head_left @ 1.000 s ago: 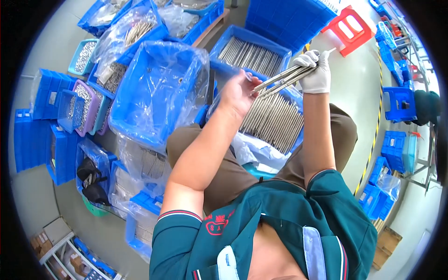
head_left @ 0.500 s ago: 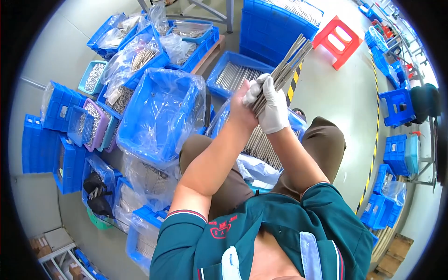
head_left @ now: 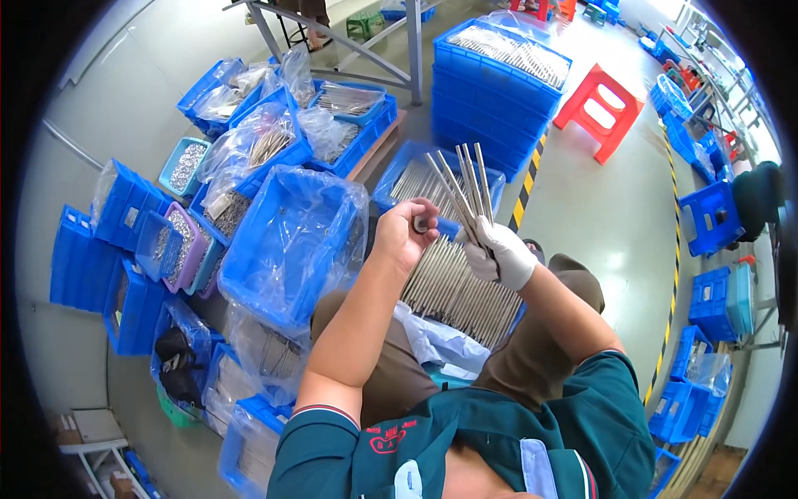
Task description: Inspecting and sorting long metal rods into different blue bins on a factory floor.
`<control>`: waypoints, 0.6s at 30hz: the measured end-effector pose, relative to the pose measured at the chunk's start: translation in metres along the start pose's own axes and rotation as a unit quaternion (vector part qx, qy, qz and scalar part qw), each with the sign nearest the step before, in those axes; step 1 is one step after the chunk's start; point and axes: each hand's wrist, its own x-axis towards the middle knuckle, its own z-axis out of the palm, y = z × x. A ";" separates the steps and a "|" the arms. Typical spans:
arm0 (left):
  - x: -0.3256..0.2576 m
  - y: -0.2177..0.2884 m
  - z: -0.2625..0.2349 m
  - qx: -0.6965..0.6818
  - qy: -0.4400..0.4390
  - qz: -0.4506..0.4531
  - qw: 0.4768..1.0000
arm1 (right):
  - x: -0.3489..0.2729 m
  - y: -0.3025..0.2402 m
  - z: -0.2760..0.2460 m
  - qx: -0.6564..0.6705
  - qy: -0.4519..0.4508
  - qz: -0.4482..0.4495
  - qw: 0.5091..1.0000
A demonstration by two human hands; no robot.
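Note:
My right hand [head_left: 504,256], in a white glove, is closed round the lower ends of several slim metal rods [head_left: 465,195], which fan out upward. To its left my bare left hand [head_left: 402,236] is curled, apart from the rods. Between its thumb and fingers shows a small round grey metal piece [head_left: 421,224]; whether it is a rod seen end-on I cannot tell. Below both hands, rows of similar metal rods [head_left: 461,287] lie side by side in a bin between my knees. Pale blue sheeting [head_left: 449,343] is bunched at its near side.
A plastic-lined blue bin [head_left: 287,245] stands to the left, with more bins and baskets of metal parts beyond. Ahead are another blue bin of rods [head_left: 416,180] and a tall stack of blue crates [head_left: 495,104]. A red stool [head_left: 600,112] stands at the right.
My hands have come apart and lowered toward me. Earlier both were round the bundle of rods; now the right holds spread rods and the left has moved left. The view has tilted up.

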 end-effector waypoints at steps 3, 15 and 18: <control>-0.005 0.002 0.003 0.085 -0.090 0.021 0.992 | -0.002 0.004 -0.002 0.001 -0.012 0.004 1.000; -0.008 0.000 0.016 0.188 -0.110 0.063 0.974 | -0.013 0.012 -0.008 0.025 -0.038 0.067 0.997; -0.008 -0.004 0.016 0.197 -0.108 0.093 0.970 | -0.013 0.013 -0.007 0.006 -0.038 0.066 0.997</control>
